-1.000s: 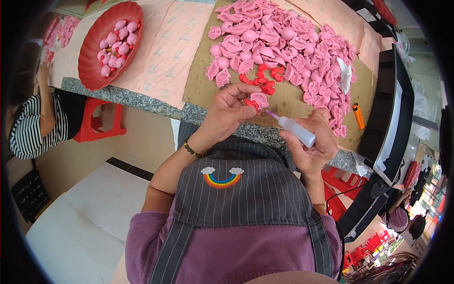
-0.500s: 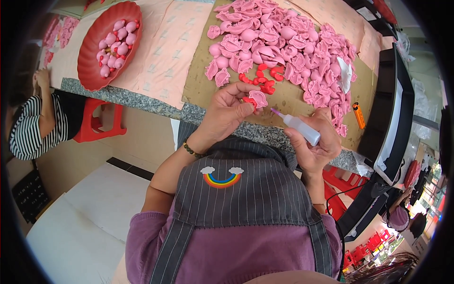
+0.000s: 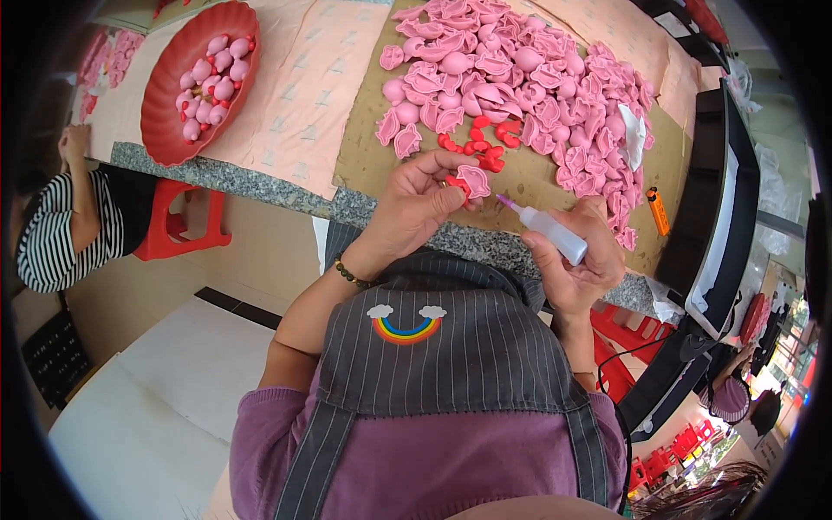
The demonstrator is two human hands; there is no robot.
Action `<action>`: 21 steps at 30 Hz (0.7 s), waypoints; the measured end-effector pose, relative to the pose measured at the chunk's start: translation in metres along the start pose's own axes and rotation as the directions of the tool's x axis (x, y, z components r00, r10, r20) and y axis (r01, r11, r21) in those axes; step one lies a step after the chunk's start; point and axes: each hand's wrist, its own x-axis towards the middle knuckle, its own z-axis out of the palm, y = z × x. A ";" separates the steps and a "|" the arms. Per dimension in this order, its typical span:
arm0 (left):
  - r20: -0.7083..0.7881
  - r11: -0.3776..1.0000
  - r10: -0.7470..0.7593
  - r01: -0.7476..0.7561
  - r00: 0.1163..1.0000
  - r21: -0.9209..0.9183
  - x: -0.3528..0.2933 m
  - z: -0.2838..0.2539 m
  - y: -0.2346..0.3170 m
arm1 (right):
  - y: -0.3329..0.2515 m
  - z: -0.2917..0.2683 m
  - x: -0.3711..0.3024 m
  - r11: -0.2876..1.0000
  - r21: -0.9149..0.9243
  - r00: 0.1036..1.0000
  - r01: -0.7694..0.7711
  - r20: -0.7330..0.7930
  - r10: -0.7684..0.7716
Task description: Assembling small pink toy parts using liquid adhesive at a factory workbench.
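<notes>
Between the thumb and fingers of my left hand (image 3: 418,204) is a pink molded plastic piece (image 3: 474,181), hollow side showing, with a red part (image 3: 454,184) against it. My right hand (image 3: 582,258) grips a translucent squeeze bottle (image 3: 555,236) whose thin purple nozzle points left toward the pink piece, a short gap away. Just beyond my left hand lie several small red parts (image 3: 490,158) on the brown board (image 3: 364,149). Behind them spreads a big heap of pink molded pieces (image 3: 494,69), some round, some like shallow shells.
A red scalloped bowl (image 3: 165,143) with pink-and-red assembled pieces stands at left. An orange-and-black cutter (image 3: 658,211) lies at right near a black box-like frame (image 3: 724,208). White tissue (image 3: 632,139) rests on the heap. A person in striped clothing (image 3: 56,230) sits far left by a red stool (image 3: 178,221).
Almost nothing differs. Both hands keep their places, and the bottle's nozzle stays close to the pink piece.
</notes>
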 end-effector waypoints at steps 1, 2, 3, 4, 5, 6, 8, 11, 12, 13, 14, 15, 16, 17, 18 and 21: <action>-0.009 1.000 0.003 -0.003 1.000 -0.001 0.000 0.000 0.000 | 0.000 0.000 0.000 1.000 0.000 1.000 0.002 0.000 -0.002; -0.010 1.000 0.004 -0.004 1.000 0.000 -0.001 0.000 0.000 | 0.001 0.001 -0.001 1.000 0.002 1.000 0.002 0.000 -0.002; -0.004 1.000 0.003 -0.003 1.000 0.003 -0.001 -0.001 0.000 | 0.002 0.001 -0.001 1.000 0.015 1.000 0.028 -0.010 -0.027; 0.002 1.000 0.001 -0.001 1.000 0.007 -0.001 -0.001 0.000 | 0.003 0.001 -0.001 0.998 0.028 0.998 0.054 -0.020 -0.053; 0.002 1.000 0.001 -0.001 1.000 0.006 -0.001 -0.001 0.000 | 0.004 0.001 -0.002 0.998 0.028 0.998 0.053 -0.020 -0.053; 0.003 1.000 0.001 -0.001 1.000 0.006 0.000 0.000 0.000 | 0.004 0.001 -0.002 0.997 0.044 0.998 0.060 -0.027 -0.059; 0.006 1.000 0.000 0.000 1.000 0.005 0.000 0.000 0.001 | 0.003 0.000 -0.002 0.996 0.058 0.997 0.067 -0.035 -0.065; 0.004 1.000 0.012 -0.012 1.000 0.007 0.000 -0.001 -0.001 | 0.002 0.000 -0.002 0.998 0.038 0.999 0.040 0.002 -0.040; 0.005 1.000 0.011 -0.011 1.000 0.010 0.000 -0.001 -0.001 | 0.002 0.000 -0.002 0.998 0.044 0.999 0.033 0.000 -0.033; 0.007 1.000 0.009 -0.009 1.000 0.012 0.000 -0.001 -0.001 | 0.002 0.000 -0.002 0.998 0.050 1.000 0.026 -0.002 -0.026; 0.006 1.000 0.009 -0.009 1.000 0.012 0.000 -0.001 0.000 | 0.002 0.000 -0.002 0.998 0.050 1.000 0.026 -0.002 -0.026; 0.006 1.000 0.007 -0.007 1.000 0.009 0.000 0.000 0.000 | 0.002 0.001 -0.002 0.998 0.058 0.999 0.032 -0.012 -0.031; 0.005 1.000 0.005 -0.005 1.000 0.006 0.000 0.000 0.001 | 0.003 0.001 -0.002 0.997 0.066 0.999 0.038 -0.023 -0.037; 0.005 1.000 0.005 -0.005 1.000 0.005 0.001 0.000 0.000 | 0.002 0.000 -0.002 0.997 0.066 0.999 0.038 -0.023 -0.037; 0.013 1.000 0.007 -0.007 1.000 0.007 0.001 -0.001 0.000 | 0.001 -0.001 -0.002 0.999 0.040 1.000 0.021 -0.003 -0.021; 0.014 1.000 0.003 -0.003 1.000 0.007 0.001 0.000 0.001 | 0.002 0.000 -0.004 0.998 0.062 1.000 0.000 -0.007 0.000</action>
